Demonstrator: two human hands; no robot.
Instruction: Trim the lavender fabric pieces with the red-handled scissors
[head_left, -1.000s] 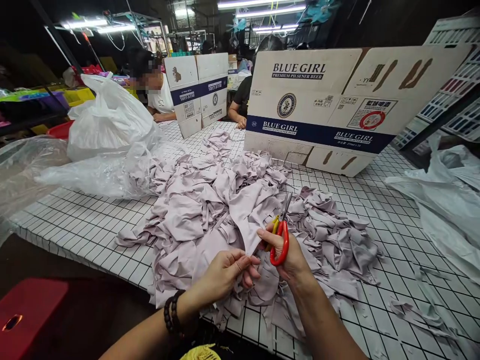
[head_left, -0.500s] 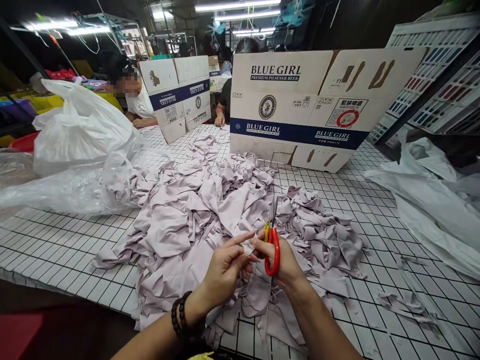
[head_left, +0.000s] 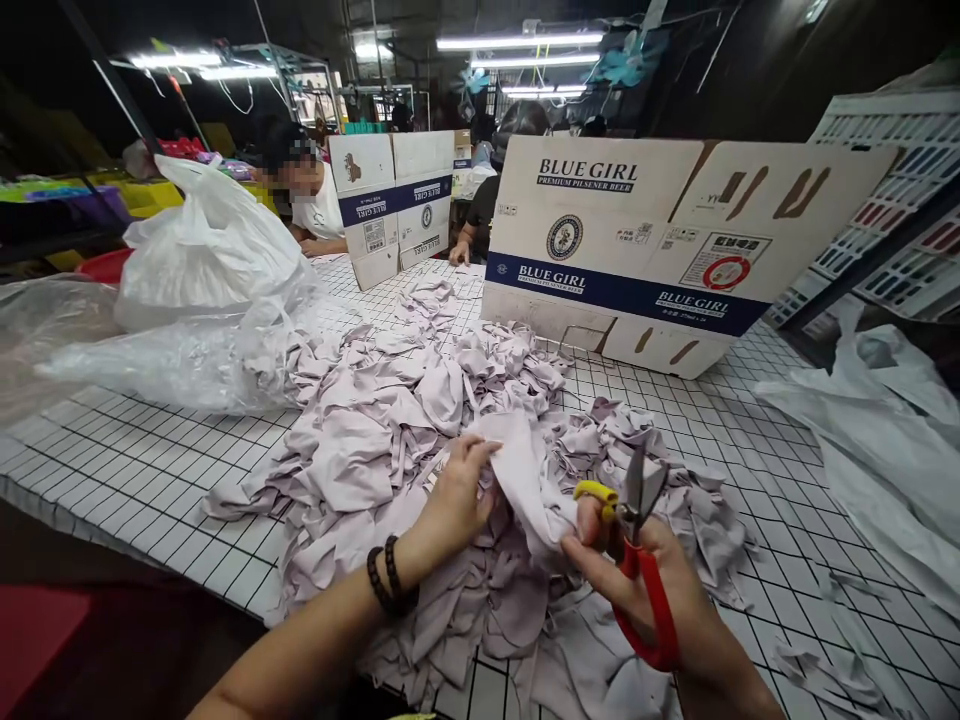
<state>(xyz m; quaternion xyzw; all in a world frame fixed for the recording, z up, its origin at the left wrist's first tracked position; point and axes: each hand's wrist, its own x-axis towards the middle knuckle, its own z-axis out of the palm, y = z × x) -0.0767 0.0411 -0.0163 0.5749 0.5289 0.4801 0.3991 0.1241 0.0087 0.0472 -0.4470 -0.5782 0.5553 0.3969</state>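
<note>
A pile of pale lilac fabric pieces (head_left: 352, 450) spreads over the grid-patterned table (head_left: 142, 470). My left hand (head_left: 459, 500), with dark beads at the wrist, is closed on the upper edge of one fabric piece (head_left: 521, 465), lifted from the pile. My right hand (head_left: 660, 590) holds scissors (head_left: 651, 600) with one red and one yellow handle. The blades point up and stand apart. The thumb and finger of that hand also touch the lower right end of the same fabric piece.
Two beer cartons stand upright at the back, a large one (head_left: 600, 220) and a smaller one (head_left: 397, 205). White plastic bags (head_left: 210, 250) lie at left, and another plastic bag (head_left: 862, 430) at right. Fabric scraps (head_left: 832, 675) lie at lower right. Two people sit behind the cartons.
My hands have moved apart, the right one going right and down with the scissors, whose blades are now spread. A fabric piece is now raised between both hands. The view has shifted slightly left.
</note>
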